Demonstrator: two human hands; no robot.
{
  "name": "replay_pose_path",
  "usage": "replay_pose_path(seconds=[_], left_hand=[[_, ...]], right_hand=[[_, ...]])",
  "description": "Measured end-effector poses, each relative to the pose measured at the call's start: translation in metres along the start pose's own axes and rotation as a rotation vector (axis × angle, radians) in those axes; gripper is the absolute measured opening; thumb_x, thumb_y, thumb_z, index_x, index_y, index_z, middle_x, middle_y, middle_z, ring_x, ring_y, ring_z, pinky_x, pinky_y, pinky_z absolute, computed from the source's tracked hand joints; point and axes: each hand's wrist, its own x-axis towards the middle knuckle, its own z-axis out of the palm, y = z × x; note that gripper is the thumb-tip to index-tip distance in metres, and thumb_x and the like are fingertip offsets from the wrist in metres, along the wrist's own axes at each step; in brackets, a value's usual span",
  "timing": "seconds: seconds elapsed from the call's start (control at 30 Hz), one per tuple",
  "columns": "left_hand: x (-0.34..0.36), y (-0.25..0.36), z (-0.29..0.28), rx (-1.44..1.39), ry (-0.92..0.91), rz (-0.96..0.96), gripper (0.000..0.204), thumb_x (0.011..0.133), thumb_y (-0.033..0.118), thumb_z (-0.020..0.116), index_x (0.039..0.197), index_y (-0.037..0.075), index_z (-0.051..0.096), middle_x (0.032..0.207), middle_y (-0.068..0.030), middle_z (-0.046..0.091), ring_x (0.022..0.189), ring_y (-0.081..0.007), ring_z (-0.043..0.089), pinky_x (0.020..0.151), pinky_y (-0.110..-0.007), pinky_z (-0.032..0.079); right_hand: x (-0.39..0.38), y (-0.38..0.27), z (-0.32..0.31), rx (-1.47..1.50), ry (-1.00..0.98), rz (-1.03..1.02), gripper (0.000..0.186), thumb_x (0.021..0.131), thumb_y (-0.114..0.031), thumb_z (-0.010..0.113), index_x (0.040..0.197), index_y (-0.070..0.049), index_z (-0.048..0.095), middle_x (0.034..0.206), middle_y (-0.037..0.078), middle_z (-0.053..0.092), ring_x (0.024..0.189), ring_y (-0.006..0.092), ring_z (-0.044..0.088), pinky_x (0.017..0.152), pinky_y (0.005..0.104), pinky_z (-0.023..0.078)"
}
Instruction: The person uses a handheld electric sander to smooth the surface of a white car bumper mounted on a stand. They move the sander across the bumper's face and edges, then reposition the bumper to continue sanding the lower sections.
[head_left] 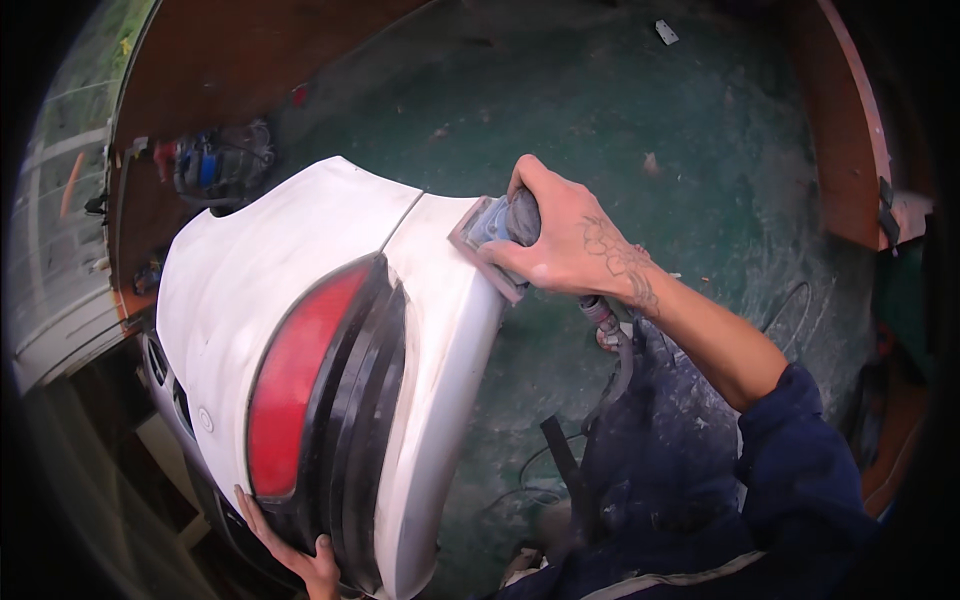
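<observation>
My right hand (560, 230) grips a small power sander (488, 222) from above, fingers and thumb wrapped round its rounded top. The flat square pad of the sander rests on the far right edge of a white car body panel (440, 230), next to a seam. Below my wrist, a hose fitting (598, 312) hangs, with a dark hose running down. My left hand (300, 565) lies with fingers spread at the near end of the panel, beside the black trim (355, 400) and the red tail light (305, 375). Whitish dusty patches mark the panel.
Dusty green floor (570, 110) stretches beyond and right of the panel. Equipment with blue and red parts (215, 165) stands at far left. A brown board (850, 150) rises at far right. A thin cable (535, 465) lies near my legs, and a small white piece (667, 32) far off.
</observation>
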Motion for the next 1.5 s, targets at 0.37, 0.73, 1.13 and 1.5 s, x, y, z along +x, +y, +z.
replay_pose_path(seconds=[0.37, 0.73, 1.13, 1.5], left_hand=[[-0.002, -0.001, 0.001, -0.012, 0.008, 0.013, 0.11, 0.095, 0.071, 0.061, 0.165, -0.007, 0.03, 0.17, -0.0311, 0.032, 0.158, -0.049, 0.029, 0.128, -0.063, 0.018], [0.001, 0.002, 0.003, -0.002, 0.02, 0.035, 0.107, 0.096, 0.067, 0.06, 0.166, -0.008, 0.029, 0.171, -0.0271, 0.034, 0.159, -0.0425, 0.03, 0.13, -0.055, 0.019], [0.002, 0.002, 0.007, -0.032, 0.044, 0.05, 0.108, 0.096, 0.067, 0.061, 0.164, -0.01, 0.031, 0.17, -0.0296, 0.035, 0.16, -0.0452, 0.03, 0.13, -0.056, 0.018], [0.0, -0.002, 0.011, -0.045, 0.066, 0.071, 0.103, 0.097, 0.064, 0.061, 0.165, -0.008, 0.032, 0.17, -0.0279, 0.035, 0.159, -0.0439, 0.031, 0.13, -0.055, 0.019]], right_hand=[[-0.019, -0.025, 0.015, 0.119, 0.133, -0.089, 0.053, 0.084, -0.033, 0.083, 0.11, 0.002, 0.053, 0.099, 0.026, 0.065, 0.096, 0.0447, 0.07, 0.089, 0.05, 0.056], [-0.032, -0.012, 0.018, 0.148, 0.141, -0.046, 0.054, 0.083, -0.032, 0.085, 0.112, 0.0, 0.053, 0.105, 0.026, 0.066, 0.101, 0.0429, 0.069, 0.091, 0.049, 0.055], [-0.019, -0.01, 0.009, 0.059, 0.081, 0.055, 0.056, 0.086, -0.036, 0.082, 0.117, 0.002, 0.056, 0.111, 0.029, 0.069, 0.108, 0.044, 0.071, 0.097, 0.0499, 0.055], [0.011, -0.015, 0.004, 0.035, 0.078, 0.04, 0.067, 0.084, -0.046, 0.082, 0.122, 0.005, 0.061, 0.11, 0.03, 0.073, 0.102, 0.0427, 0.075, 0.095, 0.0458, 0.059]])
